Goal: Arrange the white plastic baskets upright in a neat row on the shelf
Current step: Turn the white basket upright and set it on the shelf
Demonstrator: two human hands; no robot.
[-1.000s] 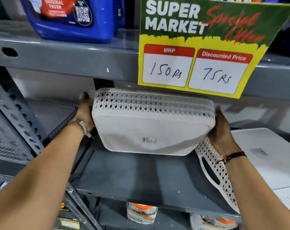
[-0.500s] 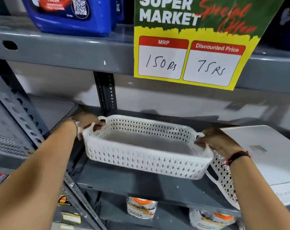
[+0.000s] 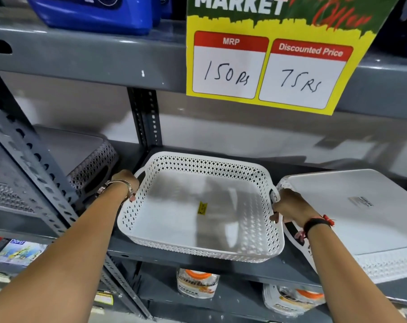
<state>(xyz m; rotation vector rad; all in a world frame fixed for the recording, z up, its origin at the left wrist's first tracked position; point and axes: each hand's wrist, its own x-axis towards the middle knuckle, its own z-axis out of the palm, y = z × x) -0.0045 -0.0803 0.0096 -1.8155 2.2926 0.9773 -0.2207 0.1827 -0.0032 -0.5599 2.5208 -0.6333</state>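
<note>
White lattice basket [image 3: 199,206], lifted off the grey shelf [image 3: 221,259] 0.5 s ago, is now sitting upright on it, front rim overhanging the edge. L hand [image 3: 125,183] & R hand [image 3: 288,206] are each gripping a side handle, basket btwn both grips. Overturned white basket [image 3: 361,220] is lying just beside, on the R.

Place: a shop, supermarket aisle
Sign: yellow price card [image 3: 271,64] on the far upper shelf edge, reading "MARKET", "MRP 150 Rs", "Discounted Price 75 Rs"
Racking: grey slotted-steel shelves [image 3: 81,52]
Stock: blue jugs [image 3: 93,12] above, orange-lidded jars [image 3: 198,283] below
</note>
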